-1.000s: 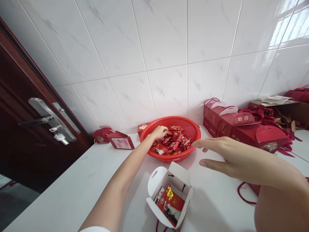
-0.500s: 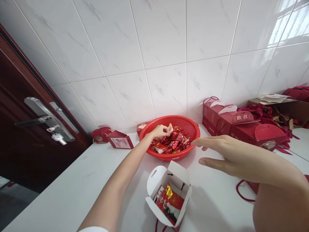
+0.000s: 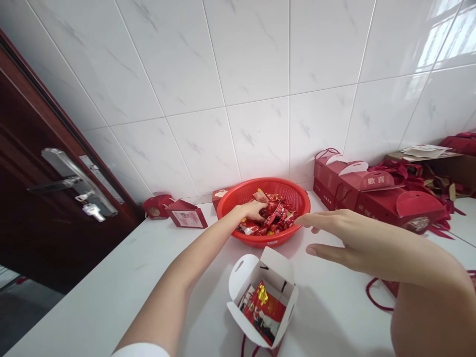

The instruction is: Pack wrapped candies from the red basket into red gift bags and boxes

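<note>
Glossy red packets point(image 3: 277, 212) are heaped in the basket point(image 3: 260, 241) at twelve o'clock; left hand point(image 3: 254, 210) inserted, finger closure indeterminable; right hand point(image 3: 340, 238) held open.

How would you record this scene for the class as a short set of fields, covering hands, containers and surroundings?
left hand: in the red basket, among the wrapped sweets; hidden fingertips leave its grip unclear
right hand: open, palm down, fingertips near the basket's rim; contact unclear
open box: white inside, flaps up, in front of the basket, red packet inside
right side: red boxes along the wall, red ribbons beyond
left side: dark red door, keys in its lock
surface: white counter against tiled wall
</note>
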Demonstrator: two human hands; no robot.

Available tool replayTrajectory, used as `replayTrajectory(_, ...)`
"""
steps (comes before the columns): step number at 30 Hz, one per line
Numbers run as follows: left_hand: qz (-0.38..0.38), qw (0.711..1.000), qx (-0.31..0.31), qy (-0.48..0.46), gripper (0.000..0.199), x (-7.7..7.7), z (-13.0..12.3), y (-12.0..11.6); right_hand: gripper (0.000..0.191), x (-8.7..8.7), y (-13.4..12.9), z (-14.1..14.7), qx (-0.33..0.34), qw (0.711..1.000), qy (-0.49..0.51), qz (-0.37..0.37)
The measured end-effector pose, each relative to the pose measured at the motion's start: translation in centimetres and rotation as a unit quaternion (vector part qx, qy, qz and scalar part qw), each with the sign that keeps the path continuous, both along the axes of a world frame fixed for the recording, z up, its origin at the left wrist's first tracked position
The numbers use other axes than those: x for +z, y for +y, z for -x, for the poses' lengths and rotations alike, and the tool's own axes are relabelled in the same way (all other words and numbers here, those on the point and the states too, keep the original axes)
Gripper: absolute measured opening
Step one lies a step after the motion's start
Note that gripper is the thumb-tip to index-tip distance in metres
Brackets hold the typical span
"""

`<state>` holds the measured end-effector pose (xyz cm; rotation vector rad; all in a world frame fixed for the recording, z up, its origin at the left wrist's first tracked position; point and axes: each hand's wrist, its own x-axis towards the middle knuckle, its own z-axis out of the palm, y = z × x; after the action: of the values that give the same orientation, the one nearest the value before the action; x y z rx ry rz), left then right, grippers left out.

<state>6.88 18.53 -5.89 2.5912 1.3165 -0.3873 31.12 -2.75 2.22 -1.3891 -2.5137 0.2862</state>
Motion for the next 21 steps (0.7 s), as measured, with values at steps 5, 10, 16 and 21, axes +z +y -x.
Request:
replayTrajectory(5,-0.039,0.999,0.015,0.028,0.042,-0.4,-1.2,0.5,0.058,-0.2,0.4,0.3,0.016,1.0,0.004,0.008)
replayTrajectory(10,-0.095,0.995,0.001,0.003,0.036,-0.5,-1.7,0.7,0.056,-0.1,0.6,0.6,0.013,1.0,0.004,0.027)
replayTrajectory(16,-0.094,0.995,-0.008,-0.039,0.022,-0.7,-0.3,1.4,0.042,0.4,2.1,1.1,0.032,0.998,0.02,0.051)
replayTrajectory(21,-0.093,0.994,-0.012,-0.047,0.017,-1.1,0.0,1.8,0.022,-1.9,7.0,2.7,0.049,0.991,0.126,0.019)
